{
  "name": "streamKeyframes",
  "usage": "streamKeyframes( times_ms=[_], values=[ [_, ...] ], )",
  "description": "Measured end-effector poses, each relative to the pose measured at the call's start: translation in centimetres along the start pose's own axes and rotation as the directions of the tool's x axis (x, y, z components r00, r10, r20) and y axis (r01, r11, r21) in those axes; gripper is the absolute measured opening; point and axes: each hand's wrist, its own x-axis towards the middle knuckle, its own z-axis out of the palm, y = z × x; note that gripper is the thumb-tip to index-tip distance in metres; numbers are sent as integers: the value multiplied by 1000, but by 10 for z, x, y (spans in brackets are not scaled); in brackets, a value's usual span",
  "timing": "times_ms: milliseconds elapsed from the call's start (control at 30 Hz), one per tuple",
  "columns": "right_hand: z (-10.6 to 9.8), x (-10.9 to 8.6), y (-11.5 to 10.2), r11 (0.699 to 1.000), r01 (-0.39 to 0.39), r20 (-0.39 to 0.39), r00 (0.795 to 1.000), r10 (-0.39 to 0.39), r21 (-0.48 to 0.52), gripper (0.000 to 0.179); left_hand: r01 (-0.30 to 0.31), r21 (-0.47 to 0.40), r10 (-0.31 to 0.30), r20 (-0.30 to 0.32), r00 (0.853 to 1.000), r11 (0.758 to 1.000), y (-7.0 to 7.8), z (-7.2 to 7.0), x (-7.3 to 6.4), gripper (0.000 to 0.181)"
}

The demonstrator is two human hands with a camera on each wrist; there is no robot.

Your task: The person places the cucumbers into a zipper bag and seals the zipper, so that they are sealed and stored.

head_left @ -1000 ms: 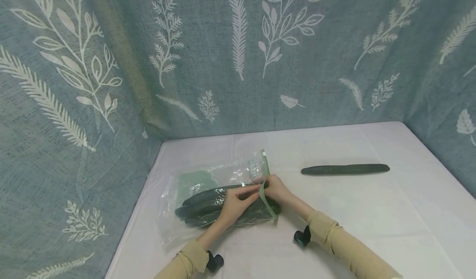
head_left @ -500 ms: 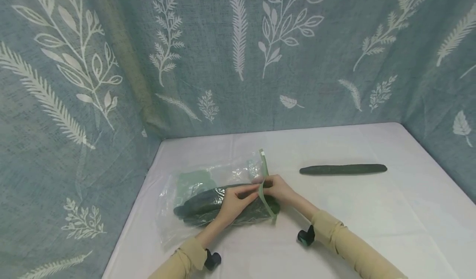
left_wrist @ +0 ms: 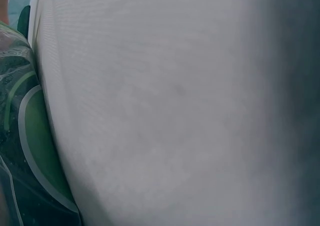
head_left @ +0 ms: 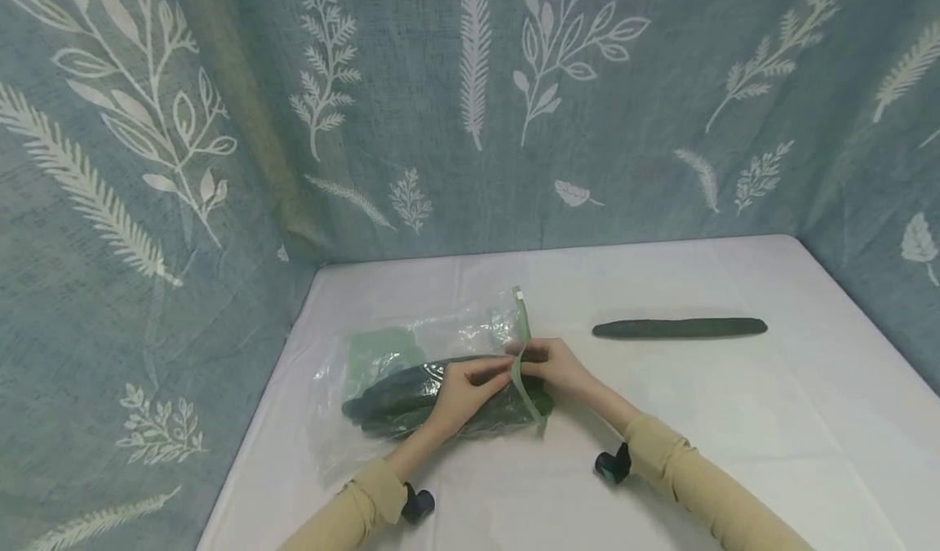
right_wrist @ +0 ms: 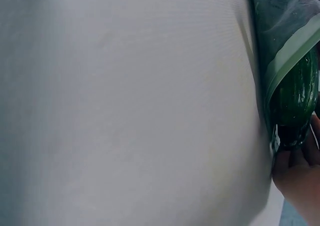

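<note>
A clear zip bag [head_left: 330,445] with a green strip along its mouth lies on its side on the table. Several dark green cucumbers [head_left: 400,392] fill its near half. My left hand [head_left: 458,400] reaches over the bag and pinches its film beside the green strip [head_left: 523,396]. From the right, my right hand [head_left: 561,367] pinches the mouth edge with thumb and fingers. In the right wrist view, a cucumber end [right_wrist: 295,95] shows at the mouth, just above the right hand [right_wrist: 300,181]. The left wrist view catches only the bag side [left_wrist: 40,141].
One long cucumber [head_left: 679,328] lies loose on the white tablecloth [head_left: 698,420], to the right of the bag. A blue-green leaf-patterned curtain [head_left: 441,126] stands behind the table and along its sides. A small black device sits at each wrist.
My right wrist has shifted slightly right, its fingers staying at the bag's mouth. The left hand keeps its pinch. The head view has moved a little; the loose cucumber lies as before.
</note>
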Motion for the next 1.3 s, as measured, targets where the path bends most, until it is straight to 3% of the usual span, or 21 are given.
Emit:
streamKeyframes(
  times_ms=[167, 533, 800, 1300],
  values=[
    [0, -4, 0, 1000, 14, 15, 1000, -14, 21, 36, 22, -22, -22, -18, 1000, 1000, -19, 3, -1, 27],
    [-16, -16, 7, 994, 110, 42, 993, -109, -19, 38, 18, -27, -18, 2, 1000, 999, -19, 1, 0, 28],
    [-44, -26, 1, 991, 128, 37, 991, -127, -34, 39, 55, -43, -54, 33, 998, 998, 15, -6, 0, 26],
    [-80, -47, 27, 990, 118, -8, 993, -119, -75, 42, 59, -42, -58, 26, 998, 997, 12, -6, -2, 25]
  ],
)
